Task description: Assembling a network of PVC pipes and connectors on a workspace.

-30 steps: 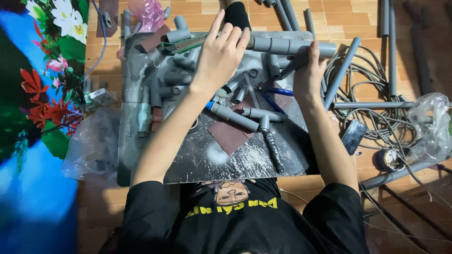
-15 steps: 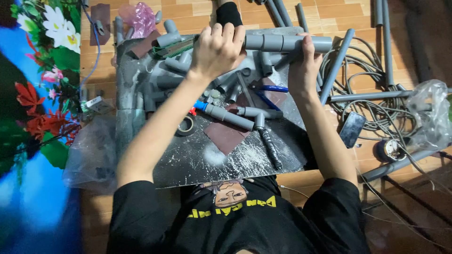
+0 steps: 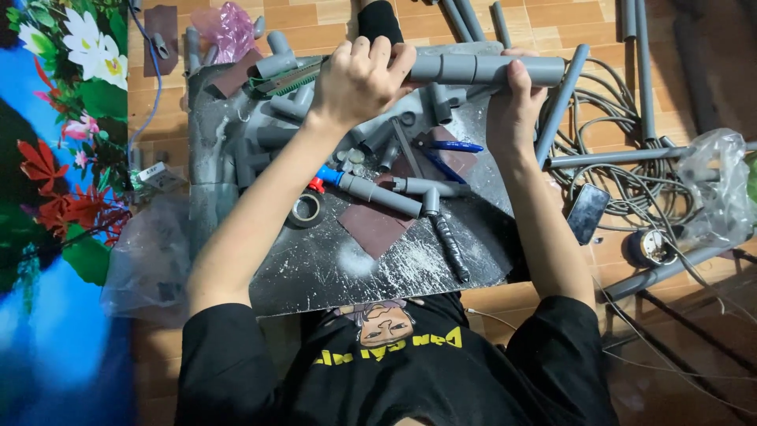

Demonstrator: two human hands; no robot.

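Observation:
A thick grey plastic pipe (image 3: 489,69) with coupling sleeves lies across the far edge of a dark, scratched work board (image 3: 371,260). My left hand (image 3: 364,79) grips its left end, and my right hand (image 3: 512,102) wraps around it from below near its right part. Just below the hands lie several loose grey pipe fittings (image 3: 378,142) and a blue pen (image 3: 449,146). An assembled pipe piece with a blue and red end (image 3: 371,189) rests mid-board beside a sheet of brown sandpaper (image 3: 374,229).
A roll of tape (image 3: 306,210) sits left of the sandpaper. Long grey pipes (image 3: 639,71) and coiled cables (image 3: 623,189) lie on the wooden floor at right, with a phone (image 3: 587,213) and a clear plastic bag (image 3: 717,189). A flowered mat (image 3: 55,158) covers the left.
Both hands stay on the thick pipe; the left hand has shifted its grip slightly along it. The camera view has moved a little.

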